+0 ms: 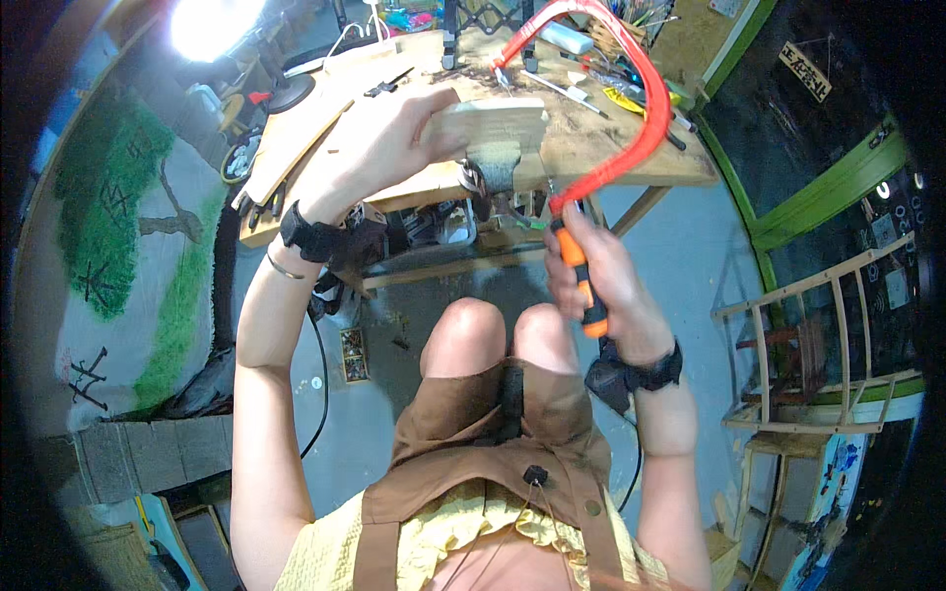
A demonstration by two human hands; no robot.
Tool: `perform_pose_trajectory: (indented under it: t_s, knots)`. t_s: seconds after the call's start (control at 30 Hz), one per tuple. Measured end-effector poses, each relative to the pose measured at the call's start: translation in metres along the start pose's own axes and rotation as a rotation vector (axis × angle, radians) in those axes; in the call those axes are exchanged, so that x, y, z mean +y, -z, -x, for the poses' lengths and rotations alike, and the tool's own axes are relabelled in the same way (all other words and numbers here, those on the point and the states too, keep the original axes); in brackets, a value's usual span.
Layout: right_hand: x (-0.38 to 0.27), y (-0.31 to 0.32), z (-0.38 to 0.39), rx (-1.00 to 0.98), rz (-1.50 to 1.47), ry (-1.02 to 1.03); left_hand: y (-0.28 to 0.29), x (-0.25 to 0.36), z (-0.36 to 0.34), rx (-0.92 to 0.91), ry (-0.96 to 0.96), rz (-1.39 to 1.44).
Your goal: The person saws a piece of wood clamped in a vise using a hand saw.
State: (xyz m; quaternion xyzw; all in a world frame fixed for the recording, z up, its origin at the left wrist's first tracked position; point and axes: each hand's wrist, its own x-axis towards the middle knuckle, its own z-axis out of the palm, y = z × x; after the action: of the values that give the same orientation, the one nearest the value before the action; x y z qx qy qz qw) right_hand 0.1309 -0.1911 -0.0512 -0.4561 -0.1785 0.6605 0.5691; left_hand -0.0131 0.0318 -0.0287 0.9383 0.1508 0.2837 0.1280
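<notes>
My left hand [424, 133] grips a pale wooden block [507, 118] over the front edge of the wooden workbench [305, 133]. My right hand [591, 264] is closed around the orange and black handle of a red-framed hand saw [645, 118]. The saw's frame arches up over the bench. Its thin blade runs from the handle by the right part of the block; I cannot tell whether it is in the wood.
Loose tools, sticks and a yellow item [626, 98] lie on the bench. Bins [453, 222] sit beneath it. A green-framed door [808, 236] and a wooden ladder-like frame [783, 355] stand at right. Black cables hang beside both my arms.
</notes>
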Motion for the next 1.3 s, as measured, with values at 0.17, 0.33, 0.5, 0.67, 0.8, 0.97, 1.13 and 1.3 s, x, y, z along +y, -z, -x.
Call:
perform_pose_trajectory:
  t_s: [0.17,0.33,0.5,0.67,0.8,0.97,1.13,1.3]
  knots:
    - [-0.012,-0.008,-0.015,0.019,-0.009,0.025,-0.003,0.003,0.000,0.002,0.027,0.095]
    - [0.000,-0.002,-0.004,-0.029,-0.075,-0.009,0.000,0.004,0.000,-0.003,0.029,0.089]
    - [-0.008,-0.001,-0.018,-0.018,-0.038,0.005,0.000,0.006,-0.001,-0.001,-0.011,0.078]
    - [0.004,-0.004,-0.009,0.063,-0.047,0.008,-0.004,0.003,0.004,0.080,-0.010,0.145]
    - [0.009,-0.006,-0.004,-0.026,-0.117,0.032,0.007,0.016,-0.005,-0.054,0.034,0.096]
    - [0.001,-0.002,-0.020,-0.059,-0.077,0.089,0.006,0.019,-0.005,-0.061,0.062,0.246]
    - [0.010,-0.010,-0.006,-0.004,-0.090,0.039,-0.005,0.013,-0.002,0.074,-0.053,0.357]
    - [-0.003,-0.013,-0.018,-0.017,-0.101,0.042,0.006,0.016,-0.004,-0.044,-0.004,0.203]
